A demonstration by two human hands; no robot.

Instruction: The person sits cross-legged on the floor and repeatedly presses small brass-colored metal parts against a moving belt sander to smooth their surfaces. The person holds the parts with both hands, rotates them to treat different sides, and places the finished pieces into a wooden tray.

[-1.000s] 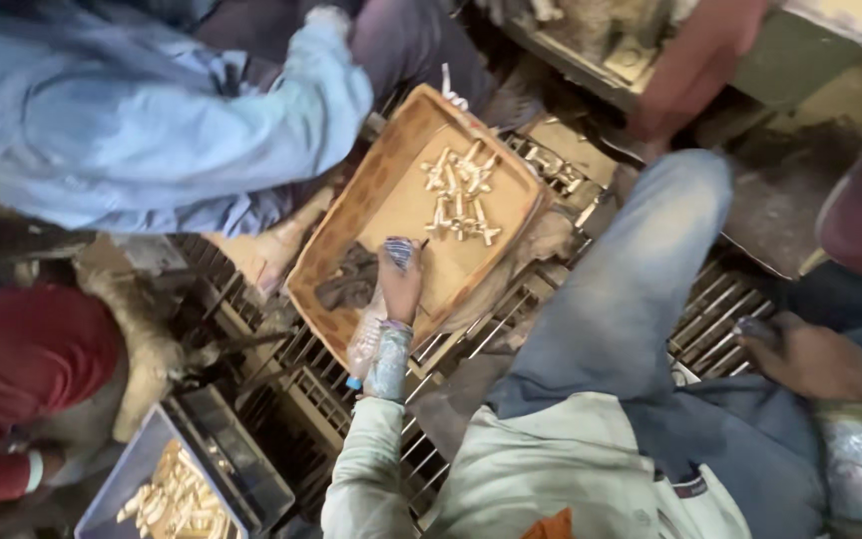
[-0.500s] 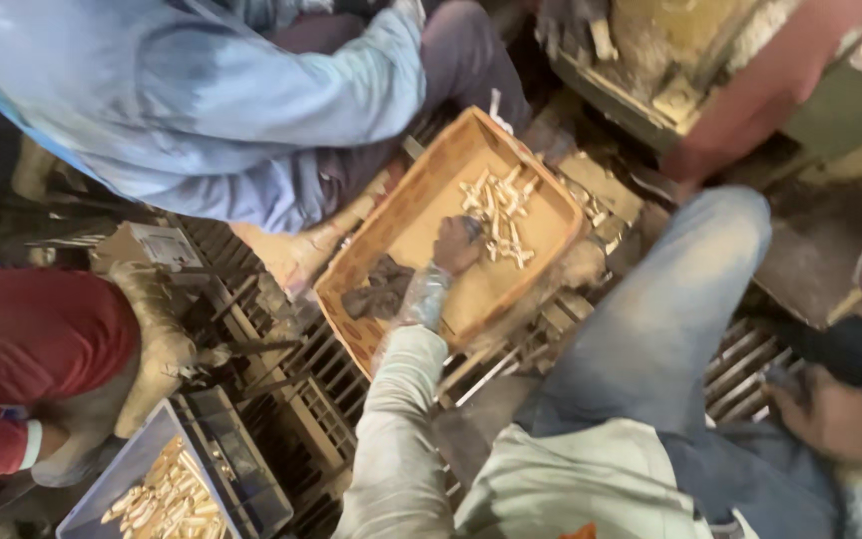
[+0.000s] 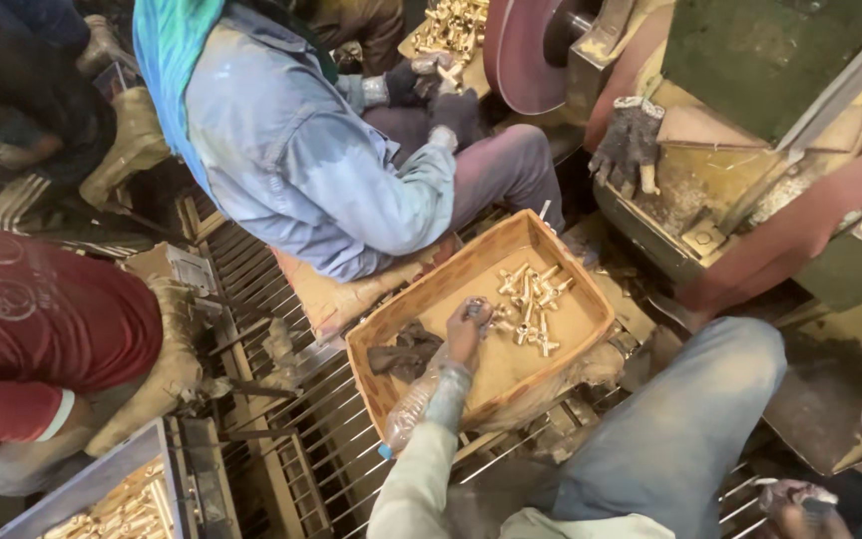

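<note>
A shallow wooden tray lies on a metal grating in front of my knees. It holds a small heap of brass fittings and a dark rag. My left hand reaches into the tray beside the heap. Its fingers are curled around a small fitting at the fingertips. A clear plastic sleeve covers that wrist. My right hand shows only partly at the bottom right edge beside my blue-jeaned leg. Its grip cannot be made out.
A person in a pale blue jacket sits across the tray, gloved hands on brass parts near a reddish grinding wheel. A person in a red shirt sits at left. A blue crate of brass pieces stands bottom left. Another gloved hand rests on the machine.
The view has tilted up and now shows the grinding wheel and machine. My left hand has drawn back slightly from over the brass heap to its near edge.
</note>
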